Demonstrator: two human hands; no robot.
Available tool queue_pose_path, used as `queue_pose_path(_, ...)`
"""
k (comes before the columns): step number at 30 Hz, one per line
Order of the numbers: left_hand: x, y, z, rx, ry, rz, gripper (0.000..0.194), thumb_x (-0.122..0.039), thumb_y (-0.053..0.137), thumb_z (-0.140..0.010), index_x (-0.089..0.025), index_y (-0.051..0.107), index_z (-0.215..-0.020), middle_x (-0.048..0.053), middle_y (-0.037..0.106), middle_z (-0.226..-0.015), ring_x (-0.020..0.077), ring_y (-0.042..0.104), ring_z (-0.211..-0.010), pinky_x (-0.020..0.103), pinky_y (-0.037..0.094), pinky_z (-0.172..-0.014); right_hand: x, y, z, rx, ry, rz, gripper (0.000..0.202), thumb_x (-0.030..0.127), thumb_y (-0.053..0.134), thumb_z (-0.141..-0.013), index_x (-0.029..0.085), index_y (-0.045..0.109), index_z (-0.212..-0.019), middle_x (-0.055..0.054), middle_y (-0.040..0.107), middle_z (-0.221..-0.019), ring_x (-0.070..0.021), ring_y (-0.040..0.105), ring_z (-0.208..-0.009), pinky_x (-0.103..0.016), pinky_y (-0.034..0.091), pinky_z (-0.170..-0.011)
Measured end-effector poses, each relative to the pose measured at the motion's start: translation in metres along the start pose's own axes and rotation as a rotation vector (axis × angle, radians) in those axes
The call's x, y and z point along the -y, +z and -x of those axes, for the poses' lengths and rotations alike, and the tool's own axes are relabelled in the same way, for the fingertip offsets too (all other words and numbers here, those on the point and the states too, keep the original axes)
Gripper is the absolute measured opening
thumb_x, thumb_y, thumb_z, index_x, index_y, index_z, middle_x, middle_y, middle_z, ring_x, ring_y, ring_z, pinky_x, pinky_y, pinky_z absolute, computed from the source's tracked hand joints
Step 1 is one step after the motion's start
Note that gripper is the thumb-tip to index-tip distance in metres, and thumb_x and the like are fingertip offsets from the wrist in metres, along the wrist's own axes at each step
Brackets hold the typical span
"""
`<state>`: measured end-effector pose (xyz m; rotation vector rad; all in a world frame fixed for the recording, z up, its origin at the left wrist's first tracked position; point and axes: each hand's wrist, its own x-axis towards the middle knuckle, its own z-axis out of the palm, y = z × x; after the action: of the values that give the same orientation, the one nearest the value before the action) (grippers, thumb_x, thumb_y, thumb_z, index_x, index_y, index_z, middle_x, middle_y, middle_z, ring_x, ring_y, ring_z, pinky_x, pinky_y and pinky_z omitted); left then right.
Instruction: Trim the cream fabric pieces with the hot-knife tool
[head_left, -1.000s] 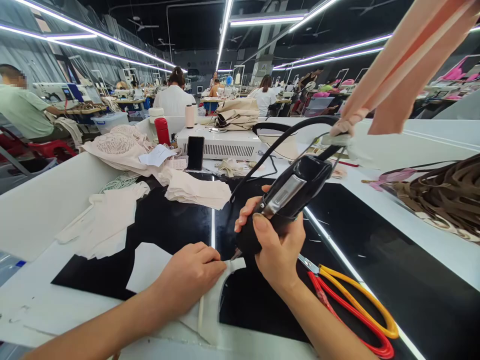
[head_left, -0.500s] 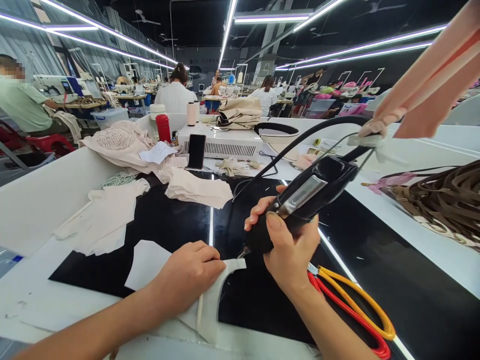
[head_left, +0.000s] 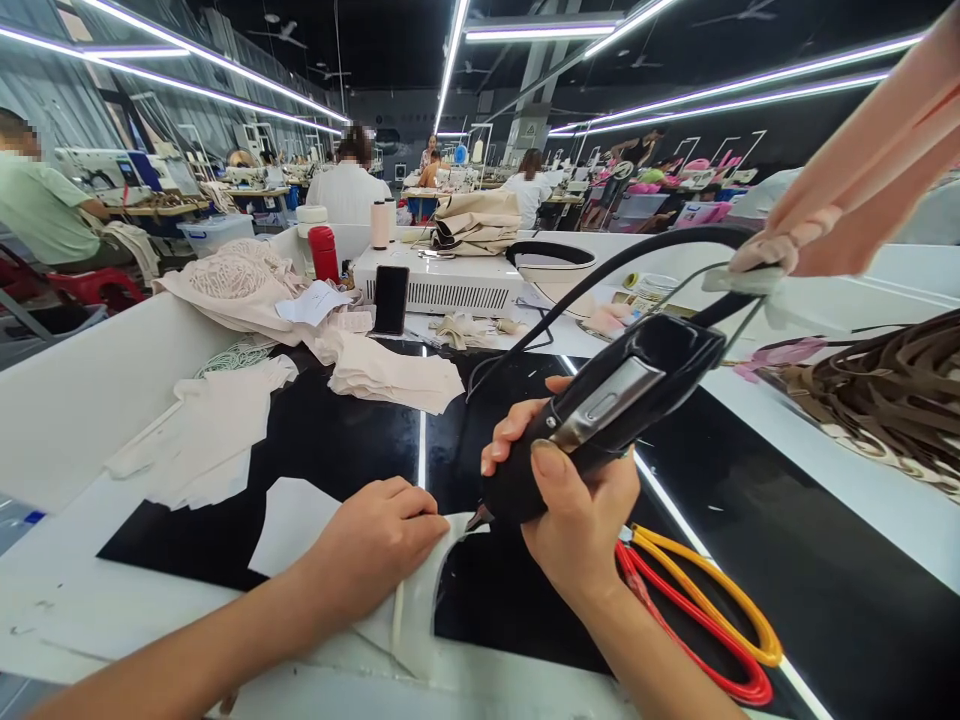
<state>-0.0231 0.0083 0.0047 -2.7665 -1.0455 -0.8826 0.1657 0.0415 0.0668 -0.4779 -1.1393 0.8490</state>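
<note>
My right hand (head_left: 581,520) is wrapped round a black corded hand tool (head_left: 611,395) with a silver lever and a small metal tip. That tip touches the upper right end of a pale curved fabric piece (head_left: 422,610). Pressing the fabric to the table, my left hand (head_left: 386,545) has its fingers curled together on it, close to the tip. A white sheet (head_left: 289,520) lies partly under my left hand and forearm. Beside my right wrist are scissors with one red and one yellow handle (head_left: 739,600); their blades are mostly hidden.
A knotted pink cloth strip (head_left: 847,190) ties onto the tool's cord. Pale fabric stacks (head_left: 397,375) lie on the black mat (head_left: 337,440). Behind stand a phone (head_left: 391,300), red flask (head_left: 324,253) and white box (head_left: 442,285). Brown straps (head_left: 892,400) lie at right. Several people sit farther back.
My right hand and the tool have shifted slightly left and down, bringing the tip farther along the fabric's edge, closer to my left fingers. The left hand has hardly moved.
</note>
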Motion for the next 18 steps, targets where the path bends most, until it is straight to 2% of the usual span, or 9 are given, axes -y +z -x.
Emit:
queue_pose_path(7, 0.000, 0.000, 0.000, 0.005, 0.012, -0.001, 0.014, -0.007, 0.071, -0.107, -0.017, 0.080, -0.106, 0.002, 0.078, -0.097, 0.0200, 0.073, -0.085, 0.033, 0.061, -0.076, 0.000, 0.000, 0.001, 0.001, 0.005, 0.020, 0.036, 0.043, 0.093, -0.094, 0.032, 0.072, -0.120, 0.005, 0.075, -0.086, -0.0124, 0.069, -0.060, -0.024, 0.063, -0.054)
queue_pose_path(11, 0.001, 0.000, 0.001, 0.021, 0.004, 0.007, 0.014, -0.008, 0.071, -0.107, -0.019, 0.080, -0.105, 0.002, 0.078, -0.101, 0.0195, 0.073, -0.086, 0.033, 0.061, -0.077, 0.003, -0.004, -0.004, -0.029, -0.034, 0.008, 0.038, 0.043, 0.096, -0.091, 0.032, 0.073, -0.120, 0.005, 0.076, -0.085, -0.0125, 0.069, -0.060, -0.024, 0.063, -0.053)
queue_pose_path(18, 0.002, 0.000, 0.001, -0.010, 0.007, 0.019, 0.013, -0.007, 0.074, -0.105, -0.018, 0.078, -0.102, 0.002, 0.079, -0.100, 0.0208, 0.074, -0.085, 0.034, 0.062, -0.075, 0.001, -0.010, -0.004, -0.036, -0.053, 0.020, 0.039, 0.043, 0.096, -0.090, 0.032, 0.074, -0.120, 0.005, 0.077, -0.085, -0.0126, 0.069, -0.059, -0.024, 0.062, -0.053)
